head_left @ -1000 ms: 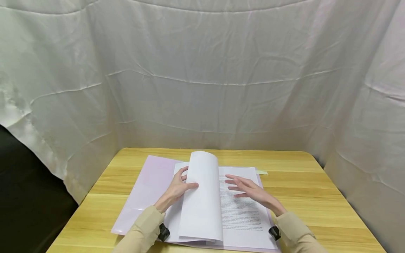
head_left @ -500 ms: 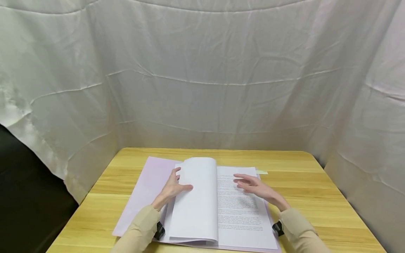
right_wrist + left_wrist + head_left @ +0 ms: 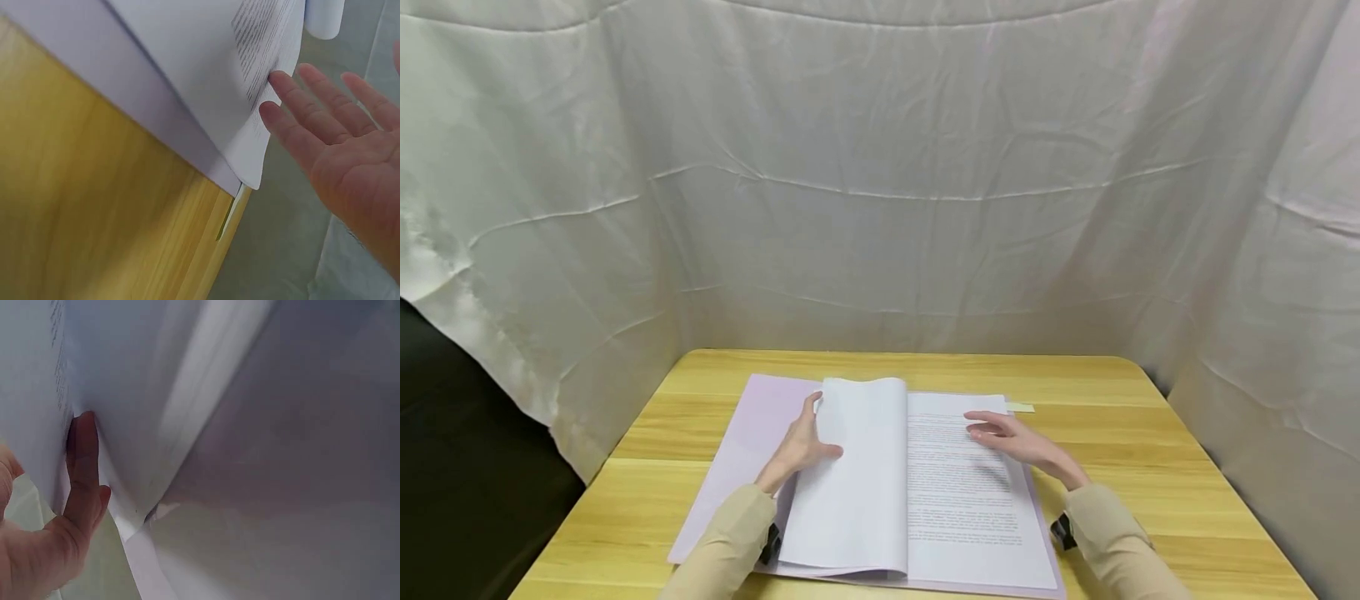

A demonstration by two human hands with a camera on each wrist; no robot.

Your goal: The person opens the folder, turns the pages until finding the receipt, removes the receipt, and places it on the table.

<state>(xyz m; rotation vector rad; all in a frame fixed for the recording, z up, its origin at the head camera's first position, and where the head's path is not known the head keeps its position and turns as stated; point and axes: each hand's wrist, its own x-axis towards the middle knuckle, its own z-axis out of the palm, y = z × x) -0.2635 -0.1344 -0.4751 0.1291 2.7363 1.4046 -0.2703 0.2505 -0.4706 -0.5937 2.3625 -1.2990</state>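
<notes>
A lilac folder lies opened on the table with white printed sheets inside. My left hand holds the left edge of a turned white page, thumb on top and fingers behind it. The left wrist view shows those fingers against the underside, beside a page with print. The turned page bends over at the middle of the folder, its upper face blank. My right hand, fingers apart and relaxed, hovers over the printed page on the right. In the right wrist view the palm faces the camera, fingertips near the sheet's edge.
A pale green tab sticks out past the folder's top right corner. The wooden table extends on both sides. A light grey curtain hangs behind and at the sides, with something black at the left.
My left hand has moved left and slightly lower, carrying the turned page flatter over the left side. My right hand has shifted a little right, its fingers closer together.
</notes>
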